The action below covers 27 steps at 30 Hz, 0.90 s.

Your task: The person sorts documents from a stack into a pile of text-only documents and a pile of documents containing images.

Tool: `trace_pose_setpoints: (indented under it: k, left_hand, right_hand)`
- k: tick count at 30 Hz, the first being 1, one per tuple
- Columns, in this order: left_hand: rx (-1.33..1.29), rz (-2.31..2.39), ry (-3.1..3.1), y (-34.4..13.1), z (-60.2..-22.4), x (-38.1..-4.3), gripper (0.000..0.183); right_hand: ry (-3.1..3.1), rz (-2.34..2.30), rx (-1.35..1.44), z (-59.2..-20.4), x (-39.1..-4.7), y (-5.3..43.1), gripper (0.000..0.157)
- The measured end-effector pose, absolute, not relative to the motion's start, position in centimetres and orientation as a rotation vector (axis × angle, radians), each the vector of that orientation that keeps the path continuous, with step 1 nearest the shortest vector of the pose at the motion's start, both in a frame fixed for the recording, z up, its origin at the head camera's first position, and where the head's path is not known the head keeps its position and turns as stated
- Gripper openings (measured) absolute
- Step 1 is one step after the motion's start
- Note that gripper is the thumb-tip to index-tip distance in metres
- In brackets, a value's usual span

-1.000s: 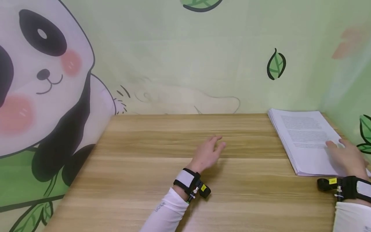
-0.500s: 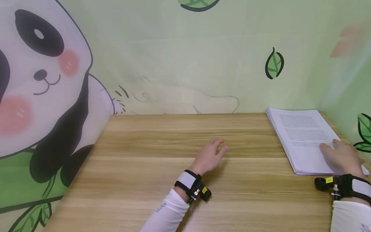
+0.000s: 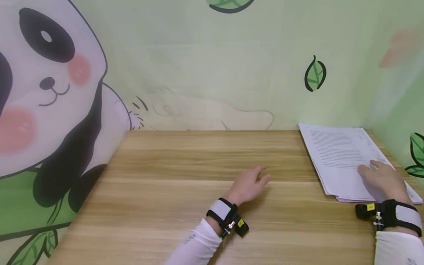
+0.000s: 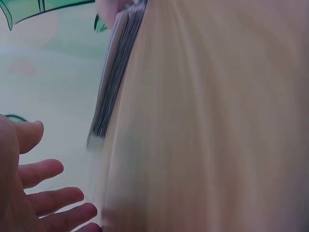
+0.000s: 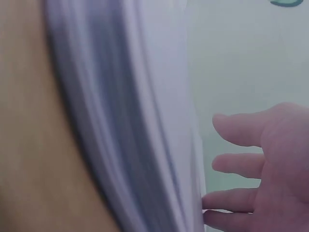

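Note:
At the table's right side lies a thick stack of paper (image 3: 412,197). Its top sheet (image 3: 338,158), printed with text, sits shifted left of the pages below, baring a strip of another printed page. My right hand (image 3: 384,178) rests on the top sheet near its right edge; in the right wrist view its straight fingers (image 5: 236,165) touch the page with their tips. Over the middle of the table my left hand (image 3: 248,186) holds nothing, and the left wrist view shows its fingers (image 4: 55,198) spread apart, with the stack's layered edge (image 4: 118,72) beyond them.
The wooden table (image 3: 165,221) meets a green backdrop (image 3: 198,66) at its far edge. A panda print (image 3: 82,147) covers the left side, and another green wall panel (image 3: 400,99) stands close to the right of the stack.
The top sheet has slid left off the even stack under my right hand, which moved left with it. My left hand has shifted slightly right and nearer.

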<state>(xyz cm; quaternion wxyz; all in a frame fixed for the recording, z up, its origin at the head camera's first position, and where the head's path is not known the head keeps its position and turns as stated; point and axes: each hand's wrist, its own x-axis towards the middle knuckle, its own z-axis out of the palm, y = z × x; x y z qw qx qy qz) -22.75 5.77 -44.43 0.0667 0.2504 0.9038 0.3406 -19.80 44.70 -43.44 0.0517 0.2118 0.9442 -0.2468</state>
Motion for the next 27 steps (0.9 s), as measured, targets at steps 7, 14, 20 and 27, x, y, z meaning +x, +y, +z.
trace_pose_setpoints:
  k: [7,14,20,27]
  left_hand:
    - [0.678,1.269,2.532,7.9,-44.5,-21.7,0.050]
    - [0.546,1.486,2.269,9.9,-44.3,-20.7,0.058]
    - [0.290,1.833,1.780,11.3,-44.8,-20.7,0.067]
    - [0.176,1.973,1.626,11.8,-45.7,-21.3,0.047]
  right_hand:
    - [2.967,-0.685,0.494,-42.4,-20.2,43.5,0.083]
    - [3.027,-0.651,0.473,-42.2,-20.5,42.1,0.077]
    - [3.040,-0.667,0.451,-42.3,-20.7,40.8,0.070]
    - [3.064,-0.681,0.383,-42.0,-21.5,38.8,0.066]
